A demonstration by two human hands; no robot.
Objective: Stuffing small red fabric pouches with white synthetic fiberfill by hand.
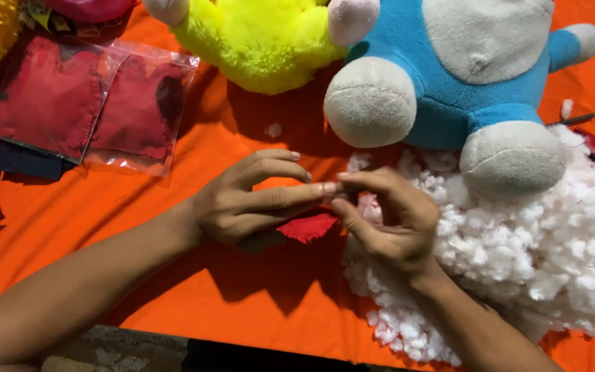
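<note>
Nearest, two bare forearms come in from the lower edge, one from 8 o'clock and one from 5 o'clock, over an orange cloth (228, 303) that covers the surface. The left hand (242, 203) lies at the centre with its fingers (290, 196) stretched toward 3 o'clock, the forefinger and thumb drawn narrow together at the tips. The right hand (390, 220) meets it there, fingertips (352, 180) pinched close against the left ones; whatever small thing sits between them is too small to tell. Just under the meeting fingertips, at 6 o'clock from them, a red fabric piece (308, 226) lies on the cloth, partly hidden by the left hand (whether a finger actually grips it cannot be told).

Under and beyond the right wrist, out toward 3 o'clock, spreads a big heap of white stuffing (552, 255). Resting on its far edge is a blue plush toy (463, 89) with pale grey feet and belly. At 12 o'clock from the hands lies a yellow plush toy (256, 41), touching the blue one. A tiny tuft of stuffing (273, 129) sits alone between the yellow toy and the left hand. Far off at 10 o'clock, two clear plastic bags (98, 103) holding red fabric lie side by side, overlapping.
</note>
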